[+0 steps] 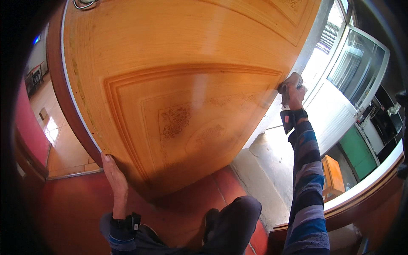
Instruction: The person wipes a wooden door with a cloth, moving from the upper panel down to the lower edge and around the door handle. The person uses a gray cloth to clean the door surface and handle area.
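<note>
A large wooden door [191,105] with carved floral panels stands in front of me. My left hand [115,178] rests against its lower left edge, by the white strip, with the thumb on the door's face. My right arm reaches out to the door's right edge, where my right hand [295,94] holds a greyish-brown cloth [290,83] pressed to the wood. A metal door handle [84,3] shows at the top left. Both wrists carry dark bands with small black devices.
Red tiles [178,220] lie under my feet, with a grey concrete sill [261,181] to the right. Beyond it are an open white-framed glass door [357,67], a wooden stool [334,175] and a green panel [358,153]. At left, a doorway leads onto a tiled floor [68,143].
</note>
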Tool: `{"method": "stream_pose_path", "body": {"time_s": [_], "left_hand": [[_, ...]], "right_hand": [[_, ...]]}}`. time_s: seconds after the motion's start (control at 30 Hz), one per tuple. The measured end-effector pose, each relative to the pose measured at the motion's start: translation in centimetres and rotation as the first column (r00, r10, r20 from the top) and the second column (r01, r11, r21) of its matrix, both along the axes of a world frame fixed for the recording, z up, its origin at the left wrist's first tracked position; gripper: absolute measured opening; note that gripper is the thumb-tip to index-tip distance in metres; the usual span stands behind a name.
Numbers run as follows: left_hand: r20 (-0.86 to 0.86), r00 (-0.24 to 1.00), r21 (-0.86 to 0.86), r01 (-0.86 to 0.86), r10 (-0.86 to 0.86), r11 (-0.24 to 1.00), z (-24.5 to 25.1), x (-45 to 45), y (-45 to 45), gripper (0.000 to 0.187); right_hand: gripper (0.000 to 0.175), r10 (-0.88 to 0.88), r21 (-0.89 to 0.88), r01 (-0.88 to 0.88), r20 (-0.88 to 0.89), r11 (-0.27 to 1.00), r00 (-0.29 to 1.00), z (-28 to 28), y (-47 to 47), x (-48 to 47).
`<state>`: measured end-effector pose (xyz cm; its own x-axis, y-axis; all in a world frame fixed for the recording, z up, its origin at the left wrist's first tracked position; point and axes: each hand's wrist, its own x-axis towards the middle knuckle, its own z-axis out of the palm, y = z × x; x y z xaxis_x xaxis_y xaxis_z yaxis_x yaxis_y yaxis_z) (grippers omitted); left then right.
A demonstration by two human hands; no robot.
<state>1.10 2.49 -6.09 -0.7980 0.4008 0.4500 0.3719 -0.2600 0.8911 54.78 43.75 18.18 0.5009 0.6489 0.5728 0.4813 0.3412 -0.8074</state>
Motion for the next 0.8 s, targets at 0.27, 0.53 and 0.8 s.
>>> {"method": "stream_pose_path", "body": {"time_s": [0.27, 0.53, 0.8], "left_hand": [[0.043, 0.999, 0.092, -0.014, 0.01, 0.996, -1.2, 0.6, 1.0, 0.067], [-0.098, 0.995, 0.118, -0.001, 0.013, 0.993, 0.5, 1.4, 1.0, 0.048], [-0.064, 0.993, 0.148, 0.111, -0.102, 0.983, 2.9, 2.5, 0.4, 0.033]], "right_hand": [[0.043, 0.117, 0.133, -0.119, 0.025, 0.984, 0.993, -0.1, 0.6, -1.7], [0.035, 0.054, 0.237, -0.087, 0.142, 0.968, 0.988, 1.7, -7.1, -9.5], [0.039, 0.144, 0.429, -0.26, 0.285, 0.865, 0.948, 2.8, -20.3, -23.4]]}}
